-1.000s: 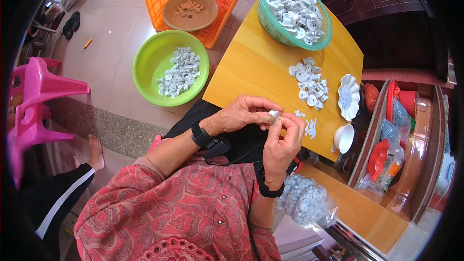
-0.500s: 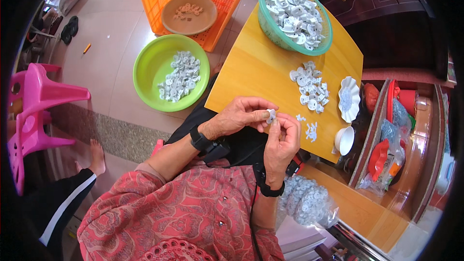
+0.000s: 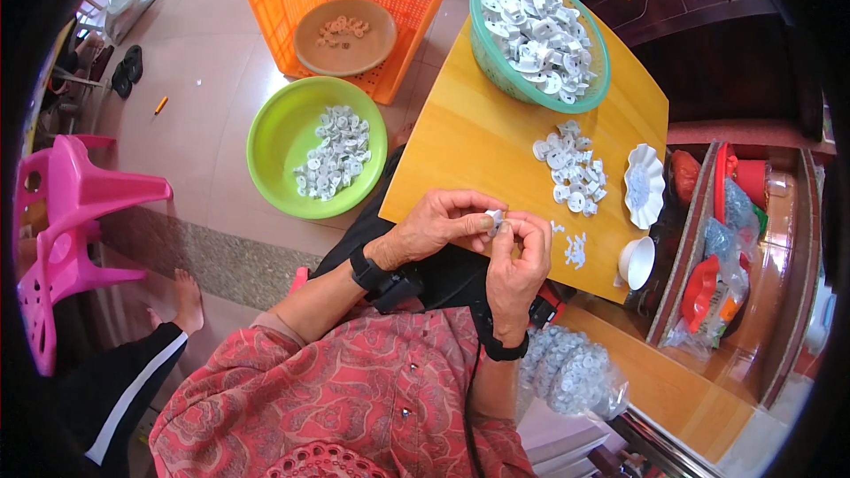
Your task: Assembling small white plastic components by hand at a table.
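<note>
Over the near edge of the yellow wooden table [image 3: 460,124], both hands meet at one small white plastic part [image 3: 495,219]. My left hand [image 3: 434,230] pinches it between thumb and fingers. From the other side, my right hand [image 3: 516,273] closes thumb and fingertips on the same part. Fingers cover much of it, and whether a second tiny piece is attached cannot be made out. Beyond the right hand lies a loose pile of round white plastic parts [image 3: 574,168]. Closer in are tiny white pieces [image 3: 575,250].
A teal basket [image 3: 489,60] heaped with white parts stands at the table's far end. To its right edge sit a fluted white dish [image 3: 655,205] and a white cup [image 3: 636,262]. A lime-green basin [image 3: 268,159], orange crate [image 3: 412,0] and pink chair [image 3: 88,177] are leftward.
The whole view has shifted slightly, so the surroundings sit a little lower. Both hands keep their pinch on the white part, which has turned slightly between the fingers.
</note>
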`<state>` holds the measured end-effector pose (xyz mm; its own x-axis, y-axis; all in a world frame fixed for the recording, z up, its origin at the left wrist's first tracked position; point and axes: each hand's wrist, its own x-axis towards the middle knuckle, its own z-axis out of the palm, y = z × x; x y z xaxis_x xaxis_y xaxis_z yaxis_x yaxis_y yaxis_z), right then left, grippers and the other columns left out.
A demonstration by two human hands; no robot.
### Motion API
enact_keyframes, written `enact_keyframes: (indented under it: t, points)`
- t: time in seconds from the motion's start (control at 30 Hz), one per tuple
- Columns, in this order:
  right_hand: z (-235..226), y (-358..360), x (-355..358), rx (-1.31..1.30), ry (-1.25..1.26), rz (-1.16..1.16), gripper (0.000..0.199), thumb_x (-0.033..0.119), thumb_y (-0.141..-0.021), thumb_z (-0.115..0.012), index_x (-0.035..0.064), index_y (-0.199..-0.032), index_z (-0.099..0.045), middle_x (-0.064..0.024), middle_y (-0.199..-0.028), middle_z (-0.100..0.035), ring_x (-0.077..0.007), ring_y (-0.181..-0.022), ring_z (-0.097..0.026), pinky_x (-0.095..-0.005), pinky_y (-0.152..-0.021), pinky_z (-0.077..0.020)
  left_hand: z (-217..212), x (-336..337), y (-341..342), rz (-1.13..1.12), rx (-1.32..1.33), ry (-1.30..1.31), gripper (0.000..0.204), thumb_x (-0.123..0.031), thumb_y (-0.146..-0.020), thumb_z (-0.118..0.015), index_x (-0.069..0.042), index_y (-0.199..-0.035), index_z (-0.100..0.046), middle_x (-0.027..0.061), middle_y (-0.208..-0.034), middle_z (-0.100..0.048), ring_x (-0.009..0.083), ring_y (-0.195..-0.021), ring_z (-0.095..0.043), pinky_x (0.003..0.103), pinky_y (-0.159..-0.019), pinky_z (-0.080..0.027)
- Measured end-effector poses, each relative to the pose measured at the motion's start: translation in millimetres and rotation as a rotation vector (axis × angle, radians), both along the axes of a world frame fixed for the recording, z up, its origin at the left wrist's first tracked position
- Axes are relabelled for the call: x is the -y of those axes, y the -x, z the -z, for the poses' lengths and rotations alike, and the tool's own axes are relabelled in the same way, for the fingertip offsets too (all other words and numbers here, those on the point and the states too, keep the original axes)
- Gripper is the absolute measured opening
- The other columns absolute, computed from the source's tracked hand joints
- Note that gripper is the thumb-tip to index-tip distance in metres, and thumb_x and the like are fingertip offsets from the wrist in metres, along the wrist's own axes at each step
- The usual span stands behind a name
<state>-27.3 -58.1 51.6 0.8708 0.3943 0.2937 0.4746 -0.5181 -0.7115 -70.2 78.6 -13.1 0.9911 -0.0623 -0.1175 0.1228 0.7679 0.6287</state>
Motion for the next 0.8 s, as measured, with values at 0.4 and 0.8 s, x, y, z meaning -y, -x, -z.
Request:
enact_keyframes:
  t: [0.4, 0.8]
  points:
    - [-2, -2, -3, 0.079, 0.051, -0.059, 0.011, -0.004, -0.085, -0.06, -0.0002, -0.091, -0.052, -0.0175, -0.099, -0.056, -0.0339, -0.088, -0.058, -0.0431, -0.075, -0.0483, -8, 0, -1, 0.017, -0.053, -0.053, 0.032, -0.012, -0.096, -0.063, -0.001, -0.126, -0.06, 0.006, -0.109, -0.068, 0.0106, -0.09, -0.066, 0.026, -0.08, -0.059]
    - [5, -7, 6, -0.222, -0.251, -0.058, 0.006, 0.003, -0.091, -0.06, -0.0014, -0.089, -0.058, -0.0154, -0.1, -0.06, -0.0279, -0.089, -0.061, -0.037, -0.079, -0.0498, -5, 1, 1, -0.031, -0.059, -0.09, 0.03, -0.014, -0.097, -0.062, -0.001, -0.124, -0.063, 0.0034, -0.095, -0.065, 0.0105, -0.083, -0.063, 0.026, -0.075, -0.058]
